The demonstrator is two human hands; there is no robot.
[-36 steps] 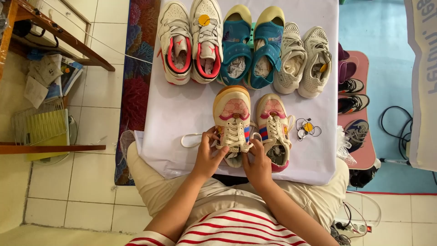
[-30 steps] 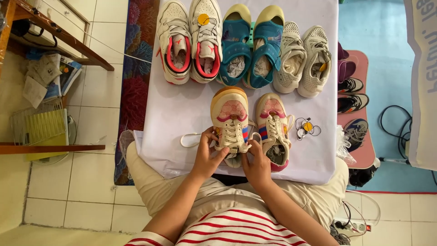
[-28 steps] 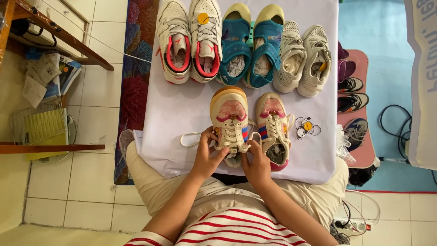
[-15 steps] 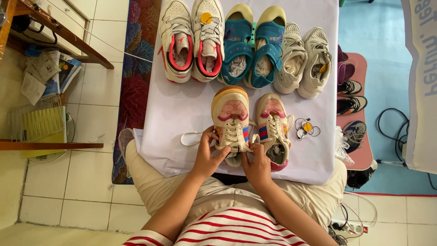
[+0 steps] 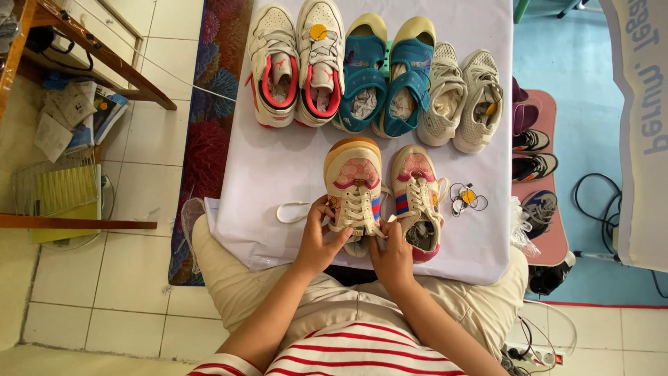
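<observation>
Covering the table (image 5: 278, 174) is a white cloth, with three shoe pairs lined up along the far edge, white-and-red sneakers (image 5: 298, 63), teal sandals (image 5: 388, 76), grey mesh shoes (image 5: 460, 97), likely parked clear of the near edge where both hands sit. Cream shoe (image 5: 355, 191) lies toe-away at that edge, touching its mate (image 5: 417, 202) on the right, so the laces face the person. Left hand (image 5: 319, 240) pinches a lace end at the shoe's left side, right hand (image 5: 391, 252) pinches the lace at its right side, both fingers closed on lace; a loose white lace (image 5: 292, 211) lies just left.
</observation>
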